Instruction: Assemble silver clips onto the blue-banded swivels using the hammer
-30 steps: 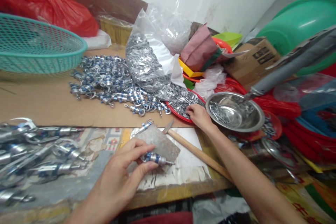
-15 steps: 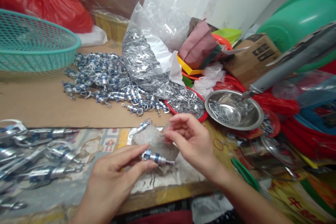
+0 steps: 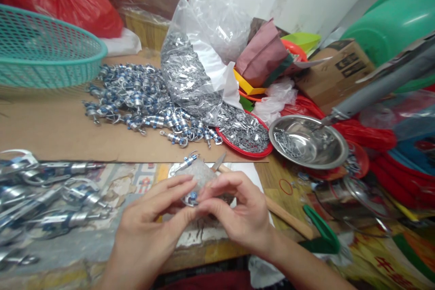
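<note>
A small silver-and-blue metal fitting (image 3: pixel 191 198) is pinched between the thumb and fingers of my left hand (image 3: pixel 154 222). My right hand (image 3: pixel 238 210) has its thumb and fingertips closed at the fitting's other end, covering most of it. Whether they pinch the fitting itself or a small part on it is hidden. Both hands are over a greyish block (image 3: pixel 204 173) at the table's front. Another fitting (image 3: pixel 185 163) lies just behind the block. A wooden-handled tool (image 3: pixel 288 217) with a pointed metal head passes beneath my right hand.
A heap of similar fittings (image 3: pixel 136 95) lies on cardboard (image 3: pixel 50 131); more fittings (image 3: pixel 57 219) are at left. A red dish (image 3: pixel 268 152) of small metal pieces and a steel bowl (image 3: pixel 312 156) stand beyond my right hand. A grey bar (image 3: pixel 380 84) slants over the bowl.
My right hand has moved left and down to the fitting, its fingertips now closed there. The fitting's rod end is now hidden. The wooden-handled tool has come into sight.
</note>
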The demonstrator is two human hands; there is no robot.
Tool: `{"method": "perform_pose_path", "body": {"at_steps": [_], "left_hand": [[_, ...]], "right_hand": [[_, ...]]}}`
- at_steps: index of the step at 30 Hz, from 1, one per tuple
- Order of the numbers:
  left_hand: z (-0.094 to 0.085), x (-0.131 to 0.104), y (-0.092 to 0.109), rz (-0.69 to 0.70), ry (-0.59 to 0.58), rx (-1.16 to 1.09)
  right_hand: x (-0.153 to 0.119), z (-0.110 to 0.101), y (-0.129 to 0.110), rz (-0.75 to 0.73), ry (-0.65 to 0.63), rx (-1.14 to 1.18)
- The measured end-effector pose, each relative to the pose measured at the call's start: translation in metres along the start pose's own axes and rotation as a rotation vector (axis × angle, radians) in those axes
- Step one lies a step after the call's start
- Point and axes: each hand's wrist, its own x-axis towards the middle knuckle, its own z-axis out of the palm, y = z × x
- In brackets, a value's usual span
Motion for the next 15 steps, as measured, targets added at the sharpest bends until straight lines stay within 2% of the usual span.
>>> {"method": "perform_pose_path", "body": {"at_steps": [2,4,7,9,12,15], "left_hand": [[0.001,-0.003,0.001,0.056,0.003,-0.034],[0.001,-0.004,0.004,0.053,-0.003,-0.067],[0.002,-0.003,0.011,-0.060,0.011,-0.110],[0.001,0.000,0.014,-0.168,-0.020,-0.144],[-0.001,0.005,0.014,-0.313,-0.084,-0.225],[-0.003,0.007,0.011,-0.348,-0.091,-0.287]], "right_hand": [[-0.001,-0.001,-0.001,-0.063,-0.007,-0.028],[-0.002,-0.002,-0.002,-0.072,-0.005,-0.007],[-0.002,-0.004,-0.003,-0.032,-0.019,0.026],[-0.002,-0.007,-0.004,-0.065,-0.040,-0.022],[-0.003,-0.014,-0.004,-0.239,-0.083,-0.208],[-0.005,-0.023,-0.005,-0.455,-0.179,-0.425]]}}
